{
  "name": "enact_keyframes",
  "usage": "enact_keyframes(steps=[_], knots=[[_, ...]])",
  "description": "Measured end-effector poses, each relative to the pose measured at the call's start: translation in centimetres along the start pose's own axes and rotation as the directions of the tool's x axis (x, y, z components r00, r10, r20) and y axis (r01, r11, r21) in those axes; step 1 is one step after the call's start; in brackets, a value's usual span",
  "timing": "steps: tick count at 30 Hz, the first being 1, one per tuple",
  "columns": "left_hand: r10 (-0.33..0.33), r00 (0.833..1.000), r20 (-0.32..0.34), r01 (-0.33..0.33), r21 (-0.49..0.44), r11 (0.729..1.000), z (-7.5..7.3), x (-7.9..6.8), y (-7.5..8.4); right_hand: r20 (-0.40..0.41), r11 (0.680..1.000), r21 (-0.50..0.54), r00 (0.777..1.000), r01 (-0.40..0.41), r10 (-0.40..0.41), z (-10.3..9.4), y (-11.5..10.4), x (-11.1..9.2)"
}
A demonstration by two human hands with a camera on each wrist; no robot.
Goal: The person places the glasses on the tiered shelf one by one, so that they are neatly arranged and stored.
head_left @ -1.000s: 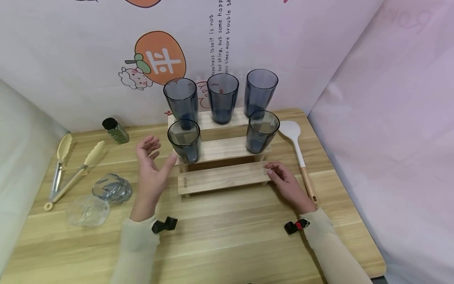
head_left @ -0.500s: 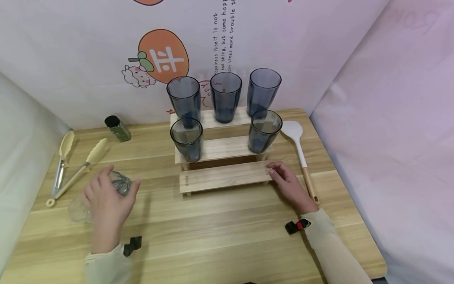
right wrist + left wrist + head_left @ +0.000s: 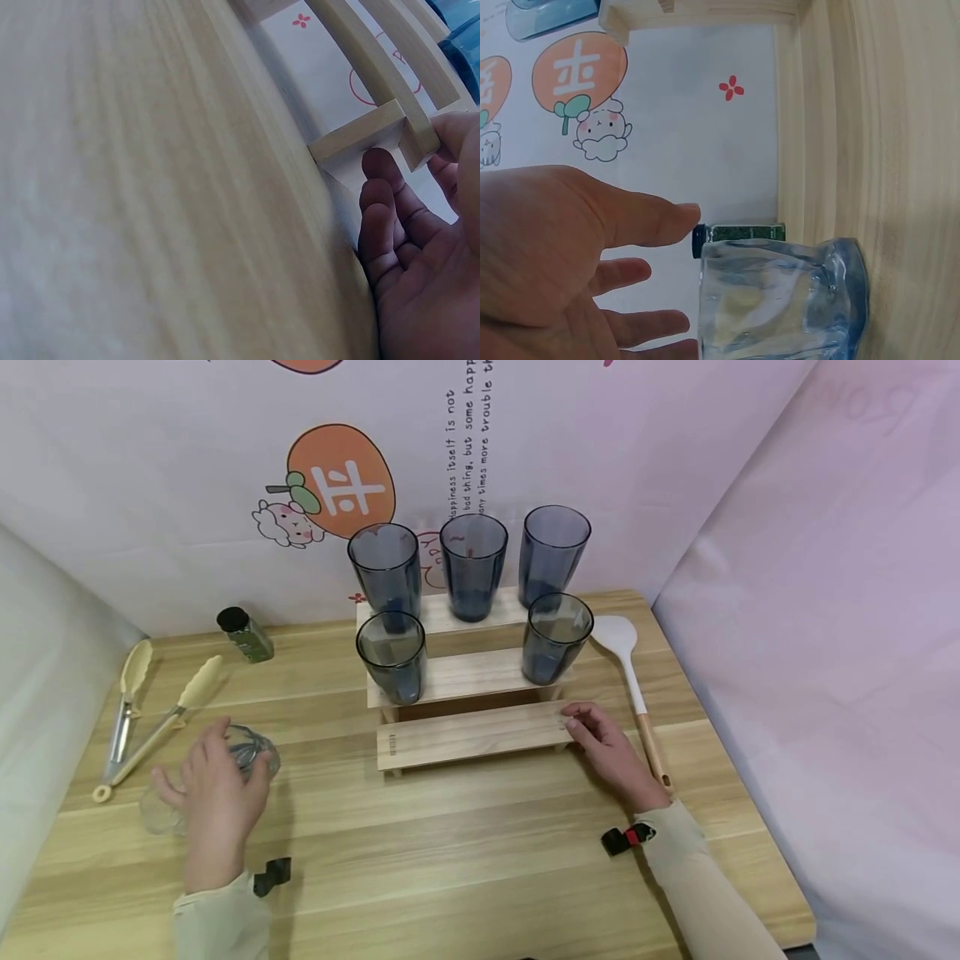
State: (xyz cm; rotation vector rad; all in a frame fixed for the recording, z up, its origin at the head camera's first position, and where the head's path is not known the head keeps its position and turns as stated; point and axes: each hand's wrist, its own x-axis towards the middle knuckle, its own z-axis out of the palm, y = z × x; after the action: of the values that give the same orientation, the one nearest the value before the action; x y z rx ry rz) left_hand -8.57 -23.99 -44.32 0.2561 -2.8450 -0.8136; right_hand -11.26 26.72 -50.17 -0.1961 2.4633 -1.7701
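Note:
My left hand (image 3: 221, 802) hovers over two clear glasses at the left, thumb and fingers apart. The bluish glass (image 3: 264, 762) shows beyond its thumb, and the other clear glass (image 3: 159, 814) is partly hidden below the fingers. In the left wrist view, the fingertips are right at the rim of a clear, blue-based glass (image 3: 780, 307). My right hand (image 3: 611, 752) grips the right end of the lowest step of a three-step wooden rack (image 3: 472, 735), thumb on one side and fingers curled beneath. Three blue-grey tumblers (image 3: 474, 568) stand on the top step, two smaller ones (image 3: 393, 664) on the middle.
Cream-tipped tongs (image 3: 120, 735) lie spread at the far left. A green spice jar (image 3: 251, 639) with a black cap stands behind the glasses. Right of the rack lies a white ladle-like utensil (image 3: 626, 660) with a wooden handle. A printed cloth (image 3: 600, 435) hangs behind the table.
My left hand has moved from beside the small left tumbler, leftward and nearer to me, over the clear glasses; its fingers then shifted slightly. My right hand stays on the rack.

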Motion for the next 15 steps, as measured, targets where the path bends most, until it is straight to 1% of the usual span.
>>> enact_keyframes(steps=[7,13,15], knots=[[0.025,1.0,0.009,-0.025,-0.011,1.0,0.5,0.1,0.0,0.001,1.0,-0.011,1.0,0.001,-0.001,0.0,-0.2,0.0],[0.041,0.995,0.094,-0.035,-0.071,0.997,1.0,0.5,0.8,-0.002,1.0,-0.009,1.0,0.001,-0.001,0.0,-0.1,0.0],[0.05,0.993,0.11,-0.041,-0.085,0.996,1.1,0.6,1.1,-0.003,1.0,-0.01,1.0,0.003,-0.003,0.0,-0.1,0.0]])
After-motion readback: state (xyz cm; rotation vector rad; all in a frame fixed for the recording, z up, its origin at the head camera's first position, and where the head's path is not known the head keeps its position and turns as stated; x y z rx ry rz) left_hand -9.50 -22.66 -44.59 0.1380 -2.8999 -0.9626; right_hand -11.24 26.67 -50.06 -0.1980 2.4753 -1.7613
